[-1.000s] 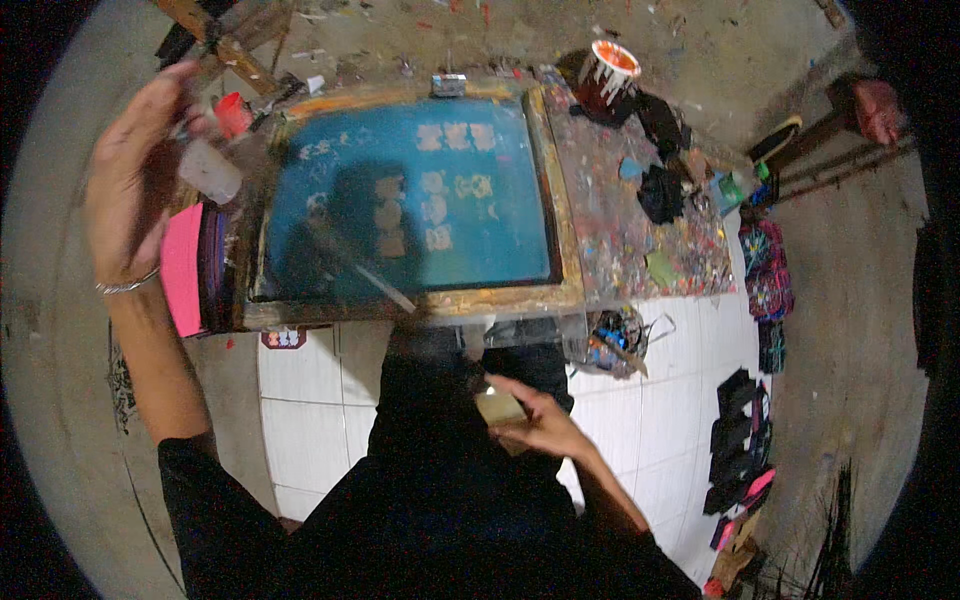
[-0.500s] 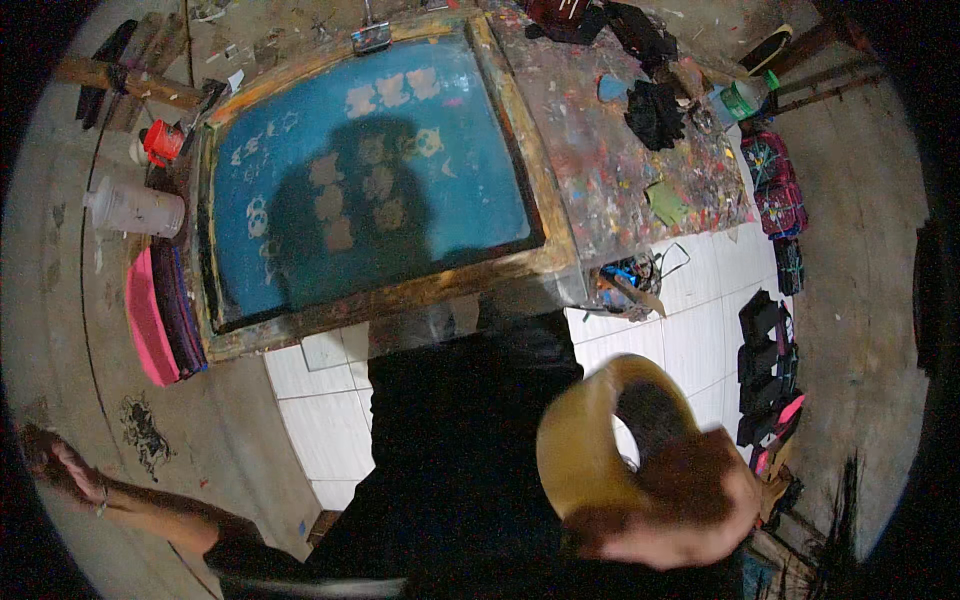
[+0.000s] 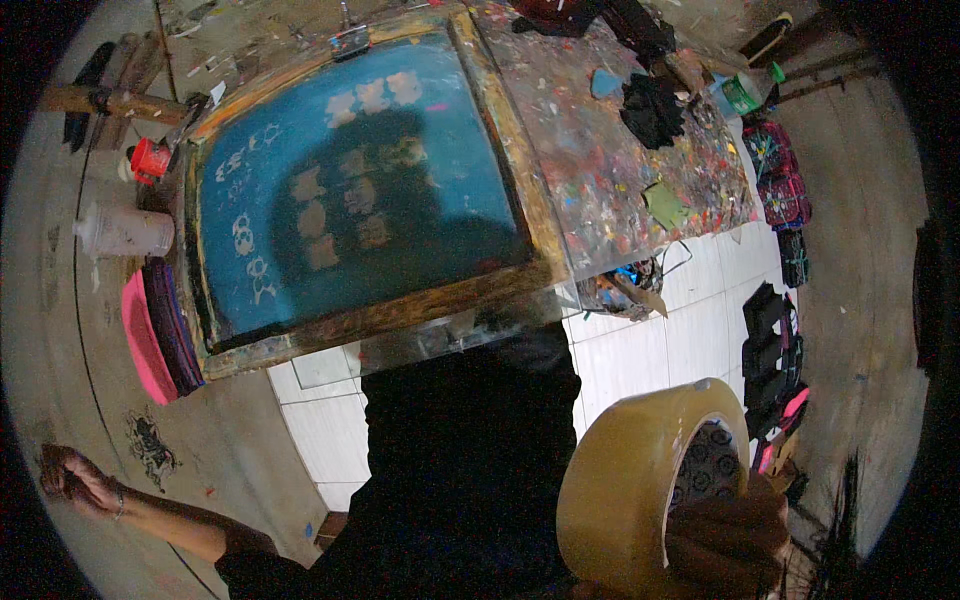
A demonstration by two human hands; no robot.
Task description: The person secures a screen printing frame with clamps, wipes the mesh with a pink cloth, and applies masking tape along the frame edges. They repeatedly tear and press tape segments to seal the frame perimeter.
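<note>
A wide roll of clear, yellowish packing tape (image 3: 620, 480) is gripped in my right hand (image 3: 728, 540) at the lower right. My fingers reach into its core, which has a dark patterned lining. Far out to the left, my left hand (image 3: 82, 482) has its fingers curled closed, and whatever they might hold is hidden. In front of me a screen-printing frame (image 3: 545, 215) with a blue mesh (image 3: 300, 290) lies tilted on the bench. Pale animal-shaped motifs show in the mesh, and a shadow covers its middle.
Right of the frame spreads a paint-spattered tabletop (image 3: 600, 180) with a black crumpled cloth (image 3: 652, 110) and a green scrap (image 3: 664, 205). At left stand a red cup (image 3: 150, 160), a whitish plastic container (image 3: 125, 231) and stacked pink and dark pieces (image 3: 145, 340). Black pieces (image 3: 765, 345) lie at right.
The tape roll and my right hand have moved down and slightly right, and the roll has turned. My left hand has shifted slightly right. The view has tilted a little.
</note>
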